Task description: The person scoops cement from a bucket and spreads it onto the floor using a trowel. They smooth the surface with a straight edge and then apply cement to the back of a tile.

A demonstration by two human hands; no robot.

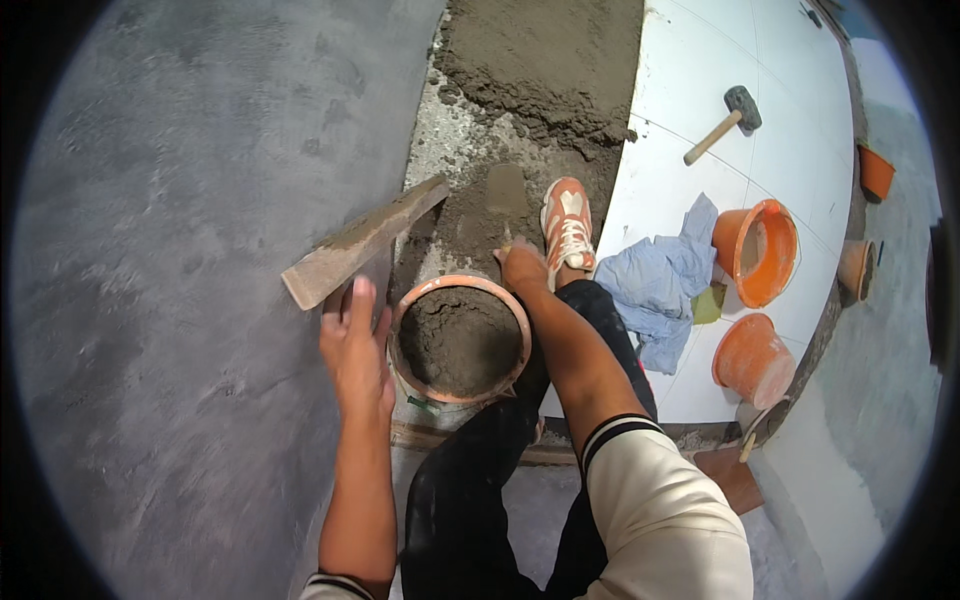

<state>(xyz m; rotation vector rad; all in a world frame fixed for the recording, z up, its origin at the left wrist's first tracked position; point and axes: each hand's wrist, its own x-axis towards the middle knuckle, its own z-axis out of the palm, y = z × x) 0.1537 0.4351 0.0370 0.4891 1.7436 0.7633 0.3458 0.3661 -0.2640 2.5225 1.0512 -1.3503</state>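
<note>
My left hand (355, 350) is open, fingers up and apart, just below the near end of a long wooden board (355, 245) that slants over the mortar strip; whether the fingertips touch it is unclear. My right hand (522, 268) is closed on the handle of a mortar-coated trowel (507, 185), whose blade lies on the grey mortar beside my foot in an orange-and-white shoe (566, 215). Between my hands stands a round bucket (458, 340) full of wet grey mortar.
White tiles (690, 60) on the right carry a rubber mallet (740, 110), a blue cloth (650, 275), and orange buckets (750, 378). Spread mortar (540, 50) covers the strip ahead. A grey surface (190, 260) fills the left. More containers (873, 170) sit along the right edge.
</note>
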